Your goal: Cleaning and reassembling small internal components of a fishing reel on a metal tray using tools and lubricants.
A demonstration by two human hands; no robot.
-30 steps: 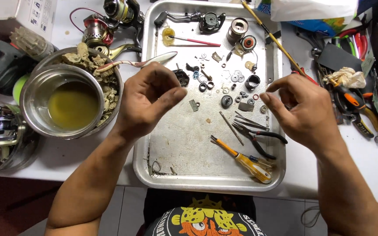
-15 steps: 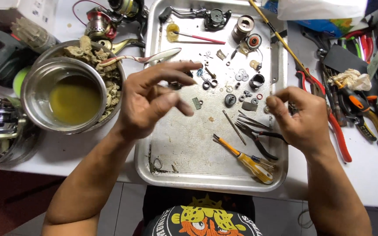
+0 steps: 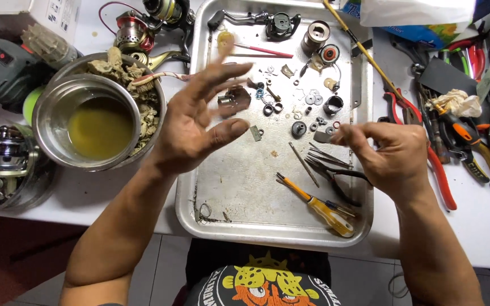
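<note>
My left hand [image 3: 197,119] hovers over the left part of a metal tray [image 3: 245,215], fingers spread apart and holding nothing. My right hand [image 3: 387,153] is over the tray's right edge, fingers pinched together; whether a small part sits between the fingertips is not visible. Small reel parts [image 3: 307,107] such as washers, gears and screws lie scattered on the tray between the hands. A yellow-handled screwdriver [image 3: 319,207] and dark pliers [image 3: 330,164] lie on the tray under my right hand.
A steel bowl [image 3: 86,122] with yellowish liquid sits inside a larger bowl of rags at left. Fishing reels [image 3: 143,28] lie at the top left and far left [image 3: 1,153]. Red-handled pliers [image 3: 432,164] and other tools crowd the right side.
My left hand has opened from a loose curl into spread fingers and risen slightly. My right hand has drawn its fingers into a pinch over the tray's right side.
</note>
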